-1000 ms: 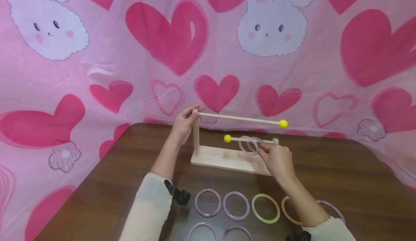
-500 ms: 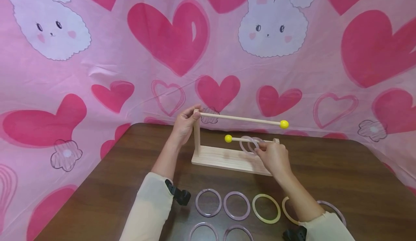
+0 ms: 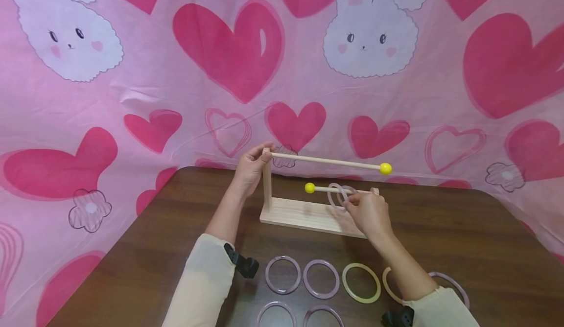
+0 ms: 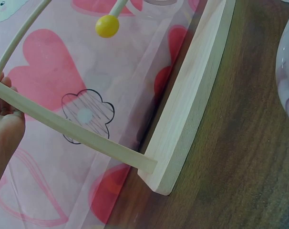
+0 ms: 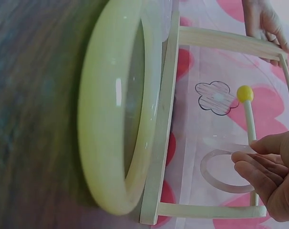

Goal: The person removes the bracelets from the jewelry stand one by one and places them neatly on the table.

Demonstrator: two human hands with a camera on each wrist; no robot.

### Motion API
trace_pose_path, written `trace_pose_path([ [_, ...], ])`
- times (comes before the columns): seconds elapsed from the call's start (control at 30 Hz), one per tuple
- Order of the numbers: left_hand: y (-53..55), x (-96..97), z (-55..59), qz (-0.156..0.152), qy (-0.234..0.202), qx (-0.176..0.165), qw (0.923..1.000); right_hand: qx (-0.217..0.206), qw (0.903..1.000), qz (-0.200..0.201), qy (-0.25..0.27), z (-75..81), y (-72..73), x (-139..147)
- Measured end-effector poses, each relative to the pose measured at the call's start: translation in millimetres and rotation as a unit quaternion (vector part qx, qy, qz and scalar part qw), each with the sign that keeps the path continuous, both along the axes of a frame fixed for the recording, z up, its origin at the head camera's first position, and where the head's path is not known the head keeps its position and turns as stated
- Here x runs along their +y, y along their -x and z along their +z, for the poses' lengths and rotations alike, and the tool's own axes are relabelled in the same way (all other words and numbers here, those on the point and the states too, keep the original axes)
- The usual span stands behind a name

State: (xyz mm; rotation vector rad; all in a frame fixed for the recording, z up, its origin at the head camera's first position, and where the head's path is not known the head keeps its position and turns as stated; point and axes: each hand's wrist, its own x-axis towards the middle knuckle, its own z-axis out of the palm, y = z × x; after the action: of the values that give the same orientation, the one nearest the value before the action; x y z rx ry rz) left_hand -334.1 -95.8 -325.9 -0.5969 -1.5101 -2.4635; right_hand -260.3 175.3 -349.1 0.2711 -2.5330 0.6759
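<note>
A pale wooden stand (image 3: 304,214) has a tall post at its left and a short one at its right, each with a rod tipped by a yellow ball. My left hand (image 3: 250,170) grips the top of the tall post, beside the upper rod (image 3: 323,160). Two translucent pinkish bangles (image 3: 329,198) hang around the lower rod (image 3: 320,189). My right hand (image 3: 371,214) pinches the nearer bangle between thumb and fingers. In the right wrist view, the other bangle (image 5: 209,176) shows behind the fingertips, towards the short post.
On the brown table (image 3: 145,268) in front of the stand lie several bangles: purple ones (image 3: 282,275) and yellow ones (image 3: 361,283). My right forearm passes over part of a yellow one. A pink cloth with hearts and rabbits (image 3: 229,48) hangs behind the table.
The pinched bangle has slid slightly right along the lower rod, closer to the other one. My right hand has shifted a little left; the left hand keeps its grip on the post.
</note>
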Motion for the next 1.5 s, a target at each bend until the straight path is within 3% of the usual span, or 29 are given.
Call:
trace_pose_path([
  [0.53,-0.4,0.7,0.9,0.001,0.003,-0.001,1.0000,0.038,0.9992,0.004,0.016,-0.9,-2.0,-3],
  [1.5,1.2,0.3,-0.5,-0.007,-0.007,0.002,0.9999,0.047,0.9977,0.021,0.044,-0.1,0.0,-15],
])
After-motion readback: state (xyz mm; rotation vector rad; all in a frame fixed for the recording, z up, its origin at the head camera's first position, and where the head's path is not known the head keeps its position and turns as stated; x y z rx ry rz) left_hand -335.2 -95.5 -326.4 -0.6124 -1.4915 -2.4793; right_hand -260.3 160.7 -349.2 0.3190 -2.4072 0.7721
